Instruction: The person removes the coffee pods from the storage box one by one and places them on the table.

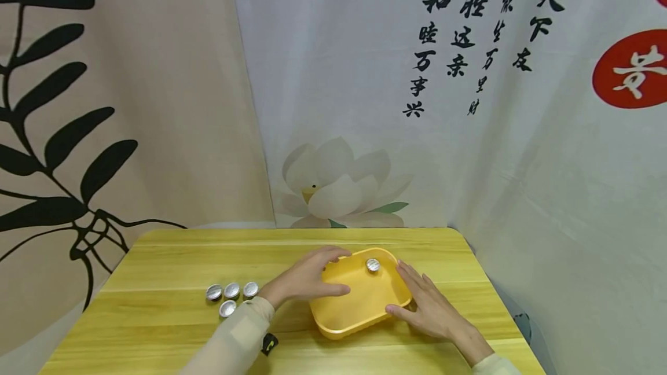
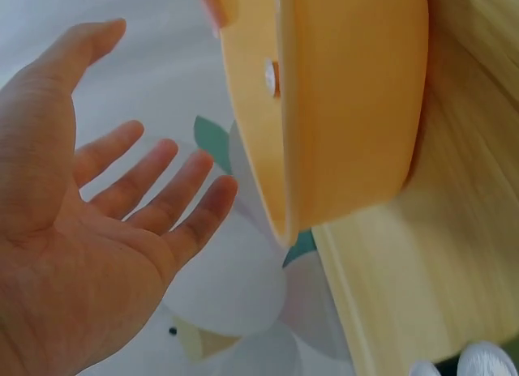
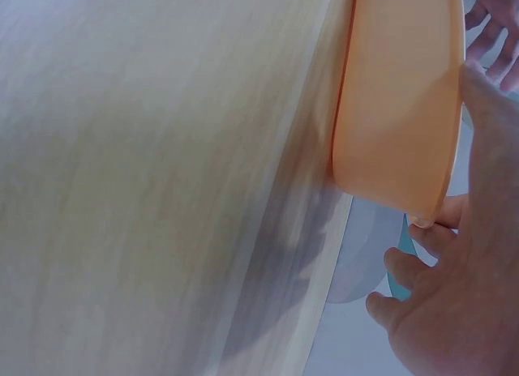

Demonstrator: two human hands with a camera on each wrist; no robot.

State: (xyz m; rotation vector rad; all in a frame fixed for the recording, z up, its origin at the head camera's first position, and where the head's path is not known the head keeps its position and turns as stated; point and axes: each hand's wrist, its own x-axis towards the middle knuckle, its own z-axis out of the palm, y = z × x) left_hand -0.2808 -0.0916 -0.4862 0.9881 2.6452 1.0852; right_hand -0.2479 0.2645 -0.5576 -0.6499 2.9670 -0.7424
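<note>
1. Yellow plastic, rectangular with rounded corners: that is the shallow tray (image 1: 359, 305) we see on the pale wooden worktop (image 1: 156, 317), lying at an angle near its middle and towards the right.

2. Inside the tray, at its far corner, sits one small round silver metal cup (image 1: 372, 265).

3. Our left hand (image 1: 307, 279) lies at the tray's left side, the thumb along the near-left rim and the fingers reaching over the far-left edge. In the left wrist view the palm (image 2: 73, 254) shows flat with the fingers spread and straight, beside the tray wall (image 2: 357, 108); the grip is apart and holds nothing.

4. Our right hand (image 1: 424, 305) lies at the tray's right side, fingers stretched along the right rim and the thumb by the near-right corner. In the right wrist view the fingers (image 3: 422, 271) are loosely extended by the tray's underside (image 3: 397, 100); this grip is also apart, touching the rim at most, not curled round it.

5. Four more small silver metal cups (image 1: 231, 294) stand in a cluster on the worktop to the left of the left wrist, well apart from the tray.

6. Behind the worktop hang printed cloths: a white one with a lotus flower (image 1: 339, 184) and black calligraphy, and a beige one with dark leaves (image 1: 57, 149).
</note>
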